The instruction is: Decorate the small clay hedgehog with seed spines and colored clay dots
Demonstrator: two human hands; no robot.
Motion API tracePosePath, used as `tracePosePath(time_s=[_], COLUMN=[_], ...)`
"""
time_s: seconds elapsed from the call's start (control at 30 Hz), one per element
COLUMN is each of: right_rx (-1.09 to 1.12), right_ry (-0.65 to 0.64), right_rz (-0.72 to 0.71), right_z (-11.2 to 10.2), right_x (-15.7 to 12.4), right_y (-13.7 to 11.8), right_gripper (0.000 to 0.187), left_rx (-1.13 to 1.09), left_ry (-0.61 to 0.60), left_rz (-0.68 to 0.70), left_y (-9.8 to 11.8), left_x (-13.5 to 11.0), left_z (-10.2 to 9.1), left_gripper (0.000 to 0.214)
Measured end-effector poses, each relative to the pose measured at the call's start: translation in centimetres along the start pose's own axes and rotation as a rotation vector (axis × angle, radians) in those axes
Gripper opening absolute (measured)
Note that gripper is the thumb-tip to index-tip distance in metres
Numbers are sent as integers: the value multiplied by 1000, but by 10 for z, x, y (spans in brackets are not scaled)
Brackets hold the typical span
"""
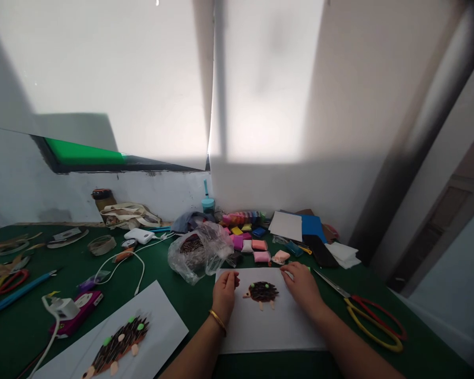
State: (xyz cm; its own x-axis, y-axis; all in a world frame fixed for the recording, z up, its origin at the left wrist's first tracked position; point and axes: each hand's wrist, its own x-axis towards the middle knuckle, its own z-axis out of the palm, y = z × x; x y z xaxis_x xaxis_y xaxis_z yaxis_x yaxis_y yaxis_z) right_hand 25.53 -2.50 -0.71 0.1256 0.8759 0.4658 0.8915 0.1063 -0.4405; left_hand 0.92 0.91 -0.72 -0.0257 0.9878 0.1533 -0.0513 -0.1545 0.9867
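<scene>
Left hand (225,295) and right hand (302,287) lie open, pinching nothing, on a white card (260,337), either side of a clay hedgehog (263,292), on the green worktop (193,305). White power adapter (139,236): any markings too small to read.

Measured from the white sheet (256,337) under both hands, a crumpled plastic bag (199,252) is blocking the way at 10 o'clock, and blocks of modelling clay (248,242) are crowding the route at 12 o'clock. Long-bladed scissors (373,323) are obstructing 3 o'clock, their tips lying just beside the right hand (302,287). A second white sheet (161,329) is lying at 8 o'clock near the left hand (225,295), while a narrow strip of green tabletop (199,310) is running between both sheets, leaving a passage toward 9 o'clock.
</scene>
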Motion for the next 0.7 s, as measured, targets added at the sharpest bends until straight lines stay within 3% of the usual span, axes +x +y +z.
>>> tracePosePath(time_s=[0.27,0.47,0.7], right_rx=[-229,-279,-173], right_ry=[-60,-82,-10], right_rz=[-77,-66,-72], right_z=[12,24,9], right_x=[35,48,39], right_y=[-7,-11,-21], right_gripper=[12,14,10], left_rx=[19,21,46], left_ry=[8,0,-3], left_rz=[-22,-15,10], left_y=[4,3,-1], left_x=[-1,-2,1], left_z=[0,-1,-3], left_gripper=[42,39,38])
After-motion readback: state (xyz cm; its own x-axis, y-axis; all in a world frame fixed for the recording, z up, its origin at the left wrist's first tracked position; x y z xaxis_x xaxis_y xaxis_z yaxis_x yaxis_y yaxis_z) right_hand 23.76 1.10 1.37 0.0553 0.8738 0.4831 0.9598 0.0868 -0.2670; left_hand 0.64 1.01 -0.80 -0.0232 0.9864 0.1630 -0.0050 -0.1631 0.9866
